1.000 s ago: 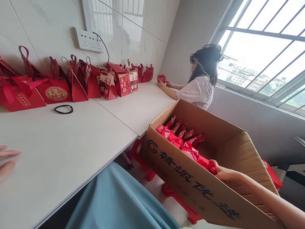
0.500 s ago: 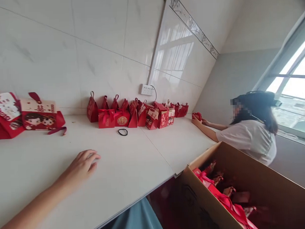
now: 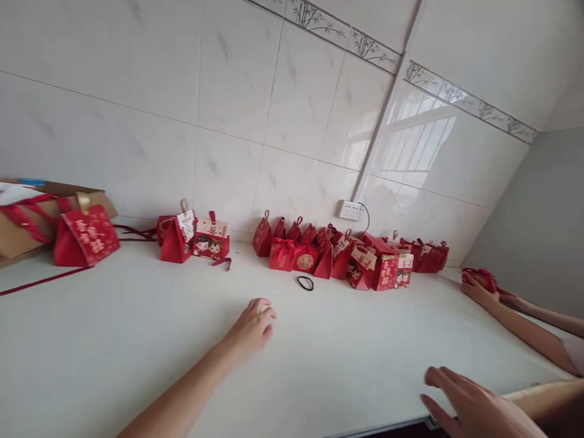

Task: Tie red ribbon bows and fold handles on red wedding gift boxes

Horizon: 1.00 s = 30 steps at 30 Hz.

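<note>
My left hand (image 3: 253,324) is over the white tabletop (image 3: 297,366), fingers loosely bent and apart, with nothing in it. Nearest to it lies a black elastic band (image 3: 305,283). At lower right, my right hand (image 3: 478,401) hovers by the table's front edge, its thumb and fingers apart and holding nothing. A row of red gift boxes (image 3: 332,259) with loop handles and ribbons stands along the wall. Further left are a box with a cartoon couple (image 3: 209,242), a box with a white tag (image 3: 178,239) and a patterned red box (image 3: 87,237).
An open cardboard carton (image 3: 14,232) holding ribbons sits at the far left. A loose red ribbon (image 3: 42,281) lies in front. At the right, a co-worker's hands (image 3: 481,289) hold a red box (image 3: 483,277). Part of a cardboard box (image 3: 542,392) shows behind my right hand.
My view has swung left, bringing the carton on the left into sight. My right hand has come into view, while the large box of red packages has mostly left it.
</note>
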Motion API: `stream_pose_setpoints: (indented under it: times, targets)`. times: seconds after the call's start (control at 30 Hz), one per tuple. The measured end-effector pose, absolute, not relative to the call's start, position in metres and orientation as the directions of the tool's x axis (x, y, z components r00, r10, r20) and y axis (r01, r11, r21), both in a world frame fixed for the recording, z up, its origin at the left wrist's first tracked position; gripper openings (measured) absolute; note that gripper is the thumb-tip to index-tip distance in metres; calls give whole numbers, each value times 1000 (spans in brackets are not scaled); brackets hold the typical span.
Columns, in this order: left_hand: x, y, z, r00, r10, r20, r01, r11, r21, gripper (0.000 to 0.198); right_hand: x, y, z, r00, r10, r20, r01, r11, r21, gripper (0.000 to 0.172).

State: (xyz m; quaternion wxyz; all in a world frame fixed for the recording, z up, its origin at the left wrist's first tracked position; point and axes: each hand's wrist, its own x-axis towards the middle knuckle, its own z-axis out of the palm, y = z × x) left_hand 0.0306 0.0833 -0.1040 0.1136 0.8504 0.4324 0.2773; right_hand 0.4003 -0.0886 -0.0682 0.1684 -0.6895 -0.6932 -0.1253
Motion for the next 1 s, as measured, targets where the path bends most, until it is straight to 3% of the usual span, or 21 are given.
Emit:
stream_pose_setpoints:
  times: [0.1,0.17,0.23,0.47,0.77,1.0]
  targets:
    - [31,82,-101,455,809,373,651,-588,481,23,327,-40,-83,-339,908,248,938,345,20,15]
    - [31,82,-101,454,806,380,630,-592,503,23,285,-15,-93,-482,818,315,857,514,-24,18]
    - [31,82,-104,454,803,387,624,-596,505,23,252,7,-101,-515,771,374,807,583,-92,20]
    - [33,86,-117,447,789,422,612,-613,499,25,206,55,-119,-419,835,357,763,537,-361,23]
    - [31,93,-117,400,790,464,603,-608,516,23,211,55,-132,-379,858,347,745,505,-435,22]
    - [25,105,-117,476,650,592,620,-726,299,19,205,59,-135,-332,875,351,729,475,-493,23]
